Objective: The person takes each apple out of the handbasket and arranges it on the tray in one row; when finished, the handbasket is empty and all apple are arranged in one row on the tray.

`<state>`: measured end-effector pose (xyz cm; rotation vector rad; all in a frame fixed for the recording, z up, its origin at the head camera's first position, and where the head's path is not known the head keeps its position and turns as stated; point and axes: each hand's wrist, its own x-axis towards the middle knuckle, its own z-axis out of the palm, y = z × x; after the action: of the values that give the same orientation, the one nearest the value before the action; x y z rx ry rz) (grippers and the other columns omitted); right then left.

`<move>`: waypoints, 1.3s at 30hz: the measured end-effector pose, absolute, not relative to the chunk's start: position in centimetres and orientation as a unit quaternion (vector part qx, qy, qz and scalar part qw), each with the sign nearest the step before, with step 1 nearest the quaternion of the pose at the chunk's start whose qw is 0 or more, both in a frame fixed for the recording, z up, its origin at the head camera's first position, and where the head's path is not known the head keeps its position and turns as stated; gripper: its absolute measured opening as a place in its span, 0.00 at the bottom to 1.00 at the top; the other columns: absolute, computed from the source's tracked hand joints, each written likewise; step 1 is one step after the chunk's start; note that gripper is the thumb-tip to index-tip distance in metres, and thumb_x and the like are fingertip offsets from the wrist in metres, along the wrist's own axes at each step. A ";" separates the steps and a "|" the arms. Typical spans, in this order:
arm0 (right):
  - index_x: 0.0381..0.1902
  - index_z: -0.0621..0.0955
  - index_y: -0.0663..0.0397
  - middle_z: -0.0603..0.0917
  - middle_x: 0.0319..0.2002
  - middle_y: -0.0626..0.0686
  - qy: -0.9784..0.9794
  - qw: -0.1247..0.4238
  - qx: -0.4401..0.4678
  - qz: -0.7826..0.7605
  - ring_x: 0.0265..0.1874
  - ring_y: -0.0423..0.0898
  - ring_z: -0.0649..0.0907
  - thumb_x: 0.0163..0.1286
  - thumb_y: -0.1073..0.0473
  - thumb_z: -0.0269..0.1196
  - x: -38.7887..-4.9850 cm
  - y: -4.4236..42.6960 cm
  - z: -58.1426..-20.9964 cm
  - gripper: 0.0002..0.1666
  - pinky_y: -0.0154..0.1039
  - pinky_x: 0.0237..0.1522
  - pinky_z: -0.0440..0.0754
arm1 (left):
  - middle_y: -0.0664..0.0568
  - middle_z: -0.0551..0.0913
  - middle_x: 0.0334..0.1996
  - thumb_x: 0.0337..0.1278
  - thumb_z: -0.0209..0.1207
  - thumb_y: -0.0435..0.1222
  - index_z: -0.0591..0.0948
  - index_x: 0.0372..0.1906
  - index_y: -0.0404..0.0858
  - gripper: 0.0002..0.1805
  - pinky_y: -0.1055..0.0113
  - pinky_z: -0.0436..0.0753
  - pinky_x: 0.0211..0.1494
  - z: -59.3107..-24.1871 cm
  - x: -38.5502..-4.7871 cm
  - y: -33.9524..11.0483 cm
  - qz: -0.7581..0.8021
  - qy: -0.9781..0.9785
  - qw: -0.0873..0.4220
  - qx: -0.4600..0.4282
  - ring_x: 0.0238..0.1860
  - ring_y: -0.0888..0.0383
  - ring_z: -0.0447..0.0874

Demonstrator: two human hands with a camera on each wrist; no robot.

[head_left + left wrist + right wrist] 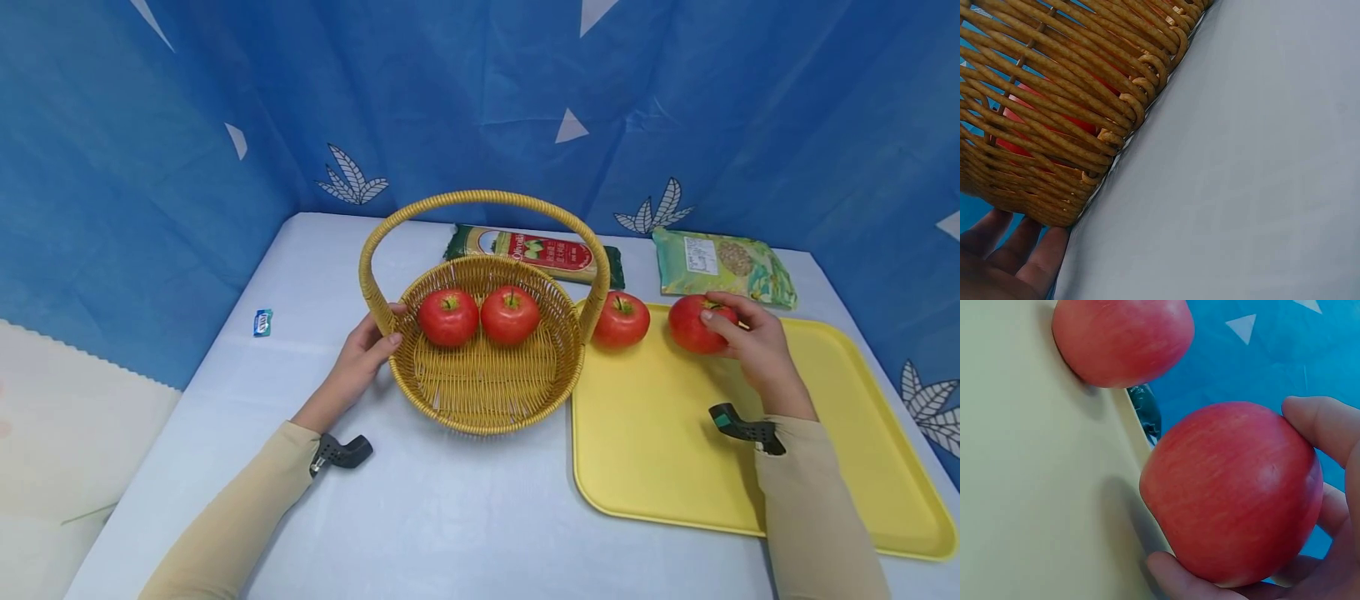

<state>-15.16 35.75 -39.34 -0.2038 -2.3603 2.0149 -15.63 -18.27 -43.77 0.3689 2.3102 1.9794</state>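
Observation:
A round wicker basket [486, 417] with a tall arched handle stands on the table with two red apples [448, 317] inside. My left hand [365, 354] grips its left rim by the foot of the handle; in the left wrist view the fingers [1044, 259] lie against the woven outer wall. My right hand [757, 342] holds another red apple [1232, 494] between thumb and fingers, a little above the yellow tray [660, 450]. One more apple [621, 320] sits at the tray's far left corner, close to the basket.
Behind the basket lies a pasta packet [555, 254], and a green bag [723, 267] lies beyond the tray. A small blue wrapper [262, 322] is on the table's left side. Blue curtain [480, 108] hangs behind the white table.

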 end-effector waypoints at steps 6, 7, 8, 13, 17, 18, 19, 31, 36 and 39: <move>0.61 0.79 0.38 0.71 0.51 0.32 -0.770 0.019 -0.077 0.633 0.46 0.34 0.73 0.73 0.57 0.65 -15.3 35.5 -39.6 0.21 0.23 0.32 0.84 | 0.37 0.66 0.75 0.73 0.51 0.31 0.66 0.73 0.34 0.27 0.80 0.76 0.61 -43.8 -15.7 -18.2 0.646 0.753 0.037 0.120 0.73 0.41 0.66; 0.62 0.79 0.38 0.71 0.51 0.31 -0.778 0.019 -0.077 0.623 0.46 0.34 0.73 0.73 0.56 0.64 -15.3 35.4 -39.7 0.21 0.22 0.32 0.84 | 0.37 0.66 0.75 0.73 0.51 0.31 0.66 0.73 0.34 0.27 0.80 0.76 0.61 -43.8 -15.7 -18.2 0.645 0.754 0.036 0.120 0.74 0.41 0.66; 0.63 0.79 0.37 0.71 0.51 0.30 -0.789 0.020 -0.077 0.609 0.46 0.34 0.73 0.73 0.55 0.64 -15.3 35.4 -39.7 0.21 0.22 0.33 0.84 | 0.37 0.65 0.75 0.73 0.51 0.31 0.66 0.73 0.34 0.26 0.80 0.76 0.61 -43.9 -15.7 -18.2 0.645 0.753 0.036 0.121 0.74 0.40 0.66; 0.68 0.76 0.38 0.69 0.51 0.27 -0.845 0.021 -0.080 0.528 0.49 0.33 0.71 0.75 0.49 0.62 -15.2 34.8 -39.9 0.25 0.19 0.37 0.82 | 0.36 0.64 0.75 0.73 0.51 0.31 0.65 0.73 0.34 0.26 0.80 0.76 0.60 -43.9 -15.7 -18.2 0.645 0.753 0.035 0.125 0.74 0.38 0.66; 0.70 0.74 0.41 0.71 0.59 0.39 -0.860 0.015 -0.082 0.503 0.52 0.35 0.67 0.75 0.46 0.61 -15.3 34.3 -40.0 0.28 0.17 0.40 0.79 | 0.35 0.64 0.75 0.73 0.50 0.31 0.65 0.73 0.33 0.26 0.80 0.76 0.60 -43.9 -15.6 -18.2 0.646 0.752 0.034 0.125 0.74 0.38 0.66; 0.71 0.74 0.41 0.71 0.61 0.43 -0.863 0.015 -0.081 0.499 0.53 0.35 0.67 0.75 0.46 0.61 -15.4 34.2 -40.0 0.29 0.17 0.40 0.78 | 0.35 0.64 0.75 0.73 0.50 0.31 0.65 0.73 0.33 0.26 0.80 0.76 0.60 -43.9 -15.6 -18.2 0.646 0.752 0.034 0.125 0.74 0.38 0.66; 0.71 0.74 0.42 0.70 0.63 0.48 -0.864 0.015 -0.082 0.496 0.53 0.35 0.67 0.75 0.45 0.61 -15.4 34.1 -40.1 0.29 0.17 0.40 0.78 | 0.35 0.64 0.75 0.73 0.50 0.30 0.65 0.73 0.32 0.26 0.80 0.76 0.60 -43.8 -15.6 -18.2 0.646 0.752 0.035 0.126 0.74 0.38 0.65; 0.77 0.63 0.53 0.64 0.72 0.63 -0.892 -0.048 -0.059 0.445 0.61 0.54 0.68 0.74 0.42 0.61 -15.7 34.6 -39.8 0.41 0.26 0.35 0.84 | 0.38 0.65 0.76 0.73 0.51 0.32 0.65 0.73 0.35 0.27 0.80 0.76 0.60 -43.7 -15.7 -18.3 0.642 0.756 0.037 0.123 0.75 0.40 0.65; 0.73 0.65 0.48 0.70 0.60 0.41 -0.885 -0.063 -0.030 0.460 0.53 0.40 0.71 0.73 0.49 0.64 -15.5 35.5 -40.1 0.36 0.33 0.36 0.88 | 0.38 0.64 0.76 0.73 0.51 0.31 0.65 0.73 0.35 0.27 0.81 0.76 0.60 -43.8 -15.7 -18.3 0.643 0.755 0.040 0.125 0.75 0.40 0.65; 0.71 0.67 0.42 0.69 0.54 0.30 -0.874 -0.060 -0.019 0.481 0.51 0.36 0.72 0.73 0.52 0.64 -15.5 35.8 -40.4 0.31 0.32 0.37 0.88 | 0.38 0.64 0.76 0.73 0.51 0.31 0.65 0.73 0.35 0.27 0.80 0.76 0.60 -43.8 -15.7 -18.3 0.643 0.754 0.039 0.125 0.75 0.40 0.65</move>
<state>-15.49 35.80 -40.38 -0.0637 -2.8573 1.5722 -15.67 -18.27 -43.80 0.3835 2.3127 1.9712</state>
